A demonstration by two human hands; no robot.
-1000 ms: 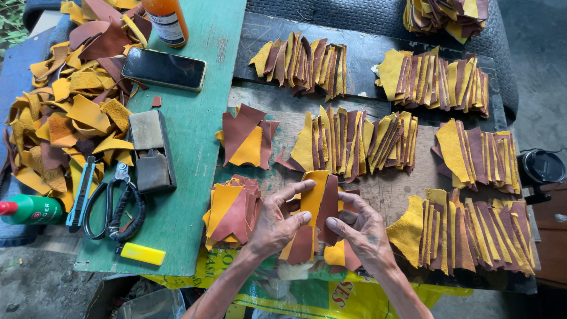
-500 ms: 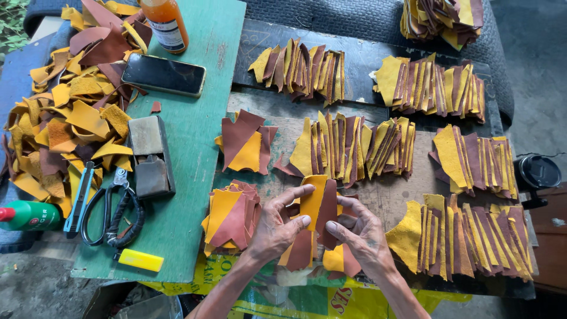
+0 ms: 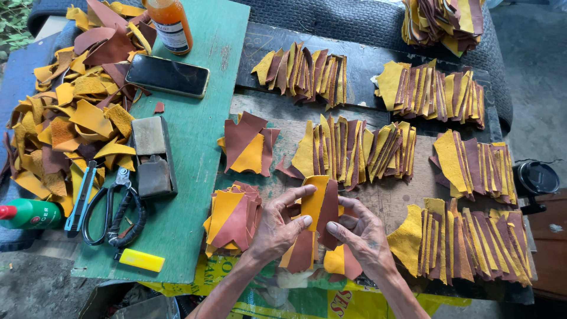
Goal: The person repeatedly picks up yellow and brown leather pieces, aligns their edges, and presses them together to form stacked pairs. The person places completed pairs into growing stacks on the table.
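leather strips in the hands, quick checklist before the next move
1. Both hands on the strips: left hand and right hand pinch a yellow strip and a brown strip: ok.
2. Strips side by side, upright: ok.
3. More pieces under the hands: yes, ok.
4. Fanned row to the right apart from the right hand: ok.
5. Scissors out of the way on the green board: ok.
6. Strip edges aligned: cannot tell.
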